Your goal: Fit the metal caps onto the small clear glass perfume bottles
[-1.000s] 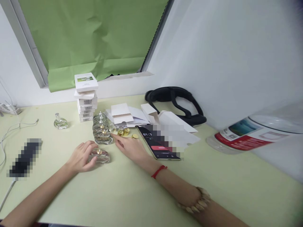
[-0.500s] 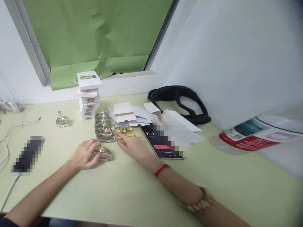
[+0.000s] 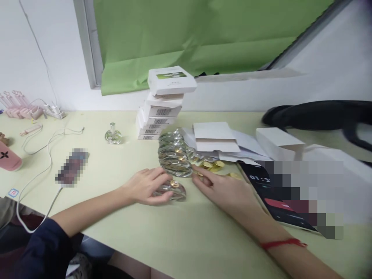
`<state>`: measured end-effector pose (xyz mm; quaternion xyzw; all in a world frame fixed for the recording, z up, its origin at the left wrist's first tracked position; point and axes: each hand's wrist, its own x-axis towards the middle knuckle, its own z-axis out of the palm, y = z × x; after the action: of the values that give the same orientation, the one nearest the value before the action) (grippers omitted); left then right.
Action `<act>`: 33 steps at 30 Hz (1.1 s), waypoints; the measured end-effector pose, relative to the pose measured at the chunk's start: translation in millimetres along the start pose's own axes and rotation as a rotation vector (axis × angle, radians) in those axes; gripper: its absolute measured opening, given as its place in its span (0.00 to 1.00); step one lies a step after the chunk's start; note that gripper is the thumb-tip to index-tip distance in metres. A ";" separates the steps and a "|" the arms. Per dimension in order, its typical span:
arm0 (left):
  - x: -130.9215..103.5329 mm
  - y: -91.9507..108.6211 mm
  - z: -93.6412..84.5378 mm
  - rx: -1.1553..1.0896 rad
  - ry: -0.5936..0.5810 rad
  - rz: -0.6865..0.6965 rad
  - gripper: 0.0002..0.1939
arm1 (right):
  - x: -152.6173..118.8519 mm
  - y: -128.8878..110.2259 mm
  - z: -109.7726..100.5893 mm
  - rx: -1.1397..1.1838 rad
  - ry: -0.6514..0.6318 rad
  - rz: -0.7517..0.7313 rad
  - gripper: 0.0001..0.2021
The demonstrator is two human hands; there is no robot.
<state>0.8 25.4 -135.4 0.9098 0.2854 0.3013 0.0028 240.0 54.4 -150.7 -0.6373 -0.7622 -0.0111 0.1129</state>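
Observation:
My left hand is closed around the left end of a clear glass perfume bottle, which rests on the table with its gold-collared neck facing up. Just behind it, a row of similar bottles stands close together. My right hand rests at the right end of the nearest bottle in that row, index finger stretched out and touching or nearly touching the glass. Its thumb is apart from that finger; the other fingers are partly hidden. Gold caps lie beyond the right hand.
White boxes are stacked behind the bottles. One perfume bottle stands alone to the left. Opened white cartons and a large phone lie at right, near a black headset strap. A cabled phone lies left.
The view has swung left and come closer, so things appear shifted right. Both hands keep nearly the same places at the bottles. A pink cup has come into view at left.

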 end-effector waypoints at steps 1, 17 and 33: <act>-0.5 0.0 1.5 -0.015 -0.027 -0.018 0.25 | -0.8 0.0 0.0 0.029 -0.011 0.048 0.17; -2.1 -1.9 2.3 -0.086 0.013 -0.044 0.28 | -4.6 21.6 24.6 0.128 0.417 -0.146 0.13; 3.7 -3.3 -13.7 -0.029 0.163 0.077 0.16 | -4.1 -2.2 -12.6 0.493 0.560 0.035 0.25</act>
<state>-6.0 27.8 -122.7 0.8925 0.2449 0.3784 -0.0187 240.4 47.9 -138.9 -0.5762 -0.6707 0.0007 0.4671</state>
